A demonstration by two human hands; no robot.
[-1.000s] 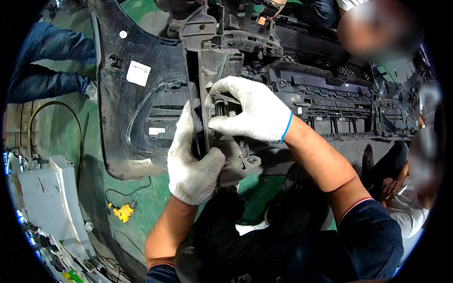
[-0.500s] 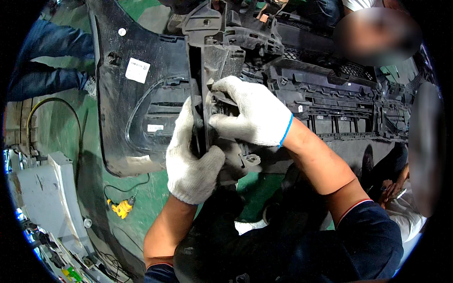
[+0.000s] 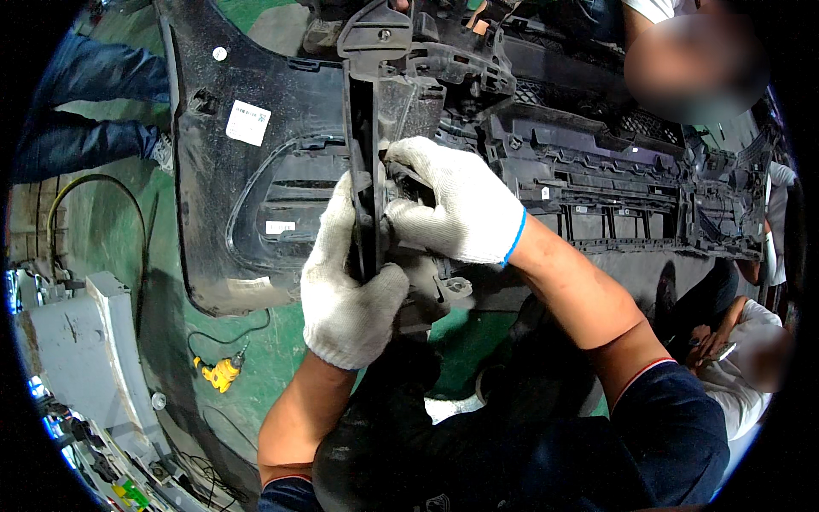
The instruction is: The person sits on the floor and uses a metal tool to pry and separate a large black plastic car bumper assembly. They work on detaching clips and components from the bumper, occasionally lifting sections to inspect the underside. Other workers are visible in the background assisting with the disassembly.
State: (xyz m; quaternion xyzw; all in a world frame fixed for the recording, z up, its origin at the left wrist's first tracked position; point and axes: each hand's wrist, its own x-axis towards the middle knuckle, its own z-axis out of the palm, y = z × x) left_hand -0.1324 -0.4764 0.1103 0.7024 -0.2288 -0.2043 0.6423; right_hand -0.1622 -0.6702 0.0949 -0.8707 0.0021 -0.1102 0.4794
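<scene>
At 1 blk panel (image 3: 205,171): L hand (image 3: 345,303), fingers clasping edge; R hand (image 3: 461,200) half-curled, hold unclear.

The knit-gloved left hand (image 3: 345,299) and right hand (image 3: 459,201) are white, the latter edged blue, the panel (image 3: 294,98) black with a white label (image 3: 247,123), the floor (image 3: 461,350) green, the power tool (image 3: 220,375) yellow, and the sleeve (image 3: 670,422) navy edged red and white.

Two gloved hands (image 3: 348,307) (image 3: 461,200) mid-frame; one drill (image 3: 220,375) lower left; two jeans legs (image 3: 107,70) (image 3: 90,151) upper left; one panel (image 3: 203,183) left of centre, bearing one round sticker (image 3: 219,54) and three rectangular labels (image 3: 249,123) (image 3: 280,227) (image 3: 249,285).
</scene>
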